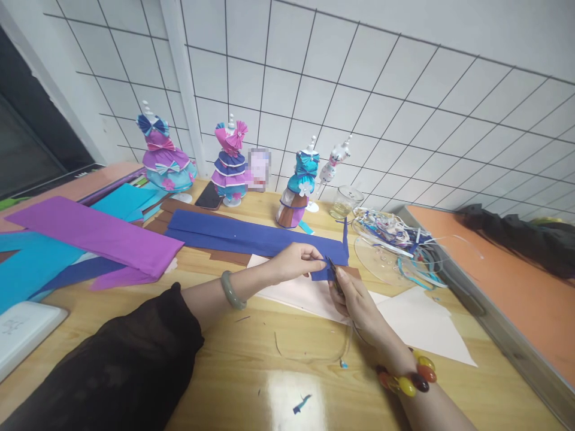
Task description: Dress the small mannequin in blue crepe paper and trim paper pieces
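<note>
My left hand (294, 263) reaches in from the left, its thumb and fingers pinched on a small dark blue piece of paper or cloth (320, 275). My right hand (354, 293) is closed around a pair of scissors (331, 266), whose dark blades point up and away from me against the blue piece. The scissors' handles are mostly hidden in the fingers. Just beyond both hands lies a long folded dark blue strip (256, 234). White sheets (422, 320) are spread under and beside the hands.
Three dressed miniature mannequins (167, 158) and a bare-looking one (335, 160) stand along the tiled wall. A glass (345, 202) and a pile of scraps (390, 230) are at right. Purple sheets (99, 233) and turquoise sheets (49, 266) overlap at left, near a white box (27, 335).
</note>
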Demonstrator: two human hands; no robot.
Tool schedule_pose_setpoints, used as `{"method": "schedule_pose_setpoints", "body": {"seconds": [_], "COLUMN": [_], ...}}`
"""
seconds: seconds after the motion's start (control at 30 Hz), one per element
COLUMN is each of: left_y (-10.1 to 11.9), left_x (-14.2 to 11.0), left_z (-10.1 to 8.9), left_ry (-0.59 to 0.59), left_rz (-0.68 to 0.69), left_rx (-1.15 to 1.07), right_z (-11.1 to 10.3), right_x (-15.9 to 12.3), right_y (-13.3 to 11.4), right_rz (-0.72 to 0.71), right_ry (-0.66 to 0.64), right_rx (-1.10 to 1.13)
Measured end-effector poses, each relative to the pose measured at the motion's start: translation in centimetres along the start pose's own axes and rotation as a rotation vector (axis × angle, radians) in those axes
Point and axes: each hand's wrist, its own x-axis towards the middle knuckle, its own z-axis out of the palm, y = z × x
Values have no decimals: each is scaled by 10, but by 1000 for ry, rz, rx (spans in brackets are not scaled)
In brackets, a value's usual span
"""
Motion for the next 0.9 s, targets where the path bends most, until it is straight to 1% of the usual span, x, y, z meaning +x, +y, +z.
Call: {"method": "schedule_pose_setpoints", "body": {"seconds": [0.17,0.43,0.6,0.77,0.9], "left_y": [-1,-3,-4,-3,-2], "left_x": [0,0,1,1,0], "left_z": [-1,0,-1,-1,-1], "left_ry": [-14,-36,-37,-35,-59], "left_rz": [-1,0,1,-18,-34], "left_rx": [-12,18,18,-4,-41], "right_z": [0,3,2,1,0], "right_x": [0,-2,-1,0,0], "right_y": [1,-5,-2,0,-1], "right_rz": [6,12,21,11,6], "right_ry": [7,7,1,-9,-1], "right_rx": [17,0,7,10,24]}}
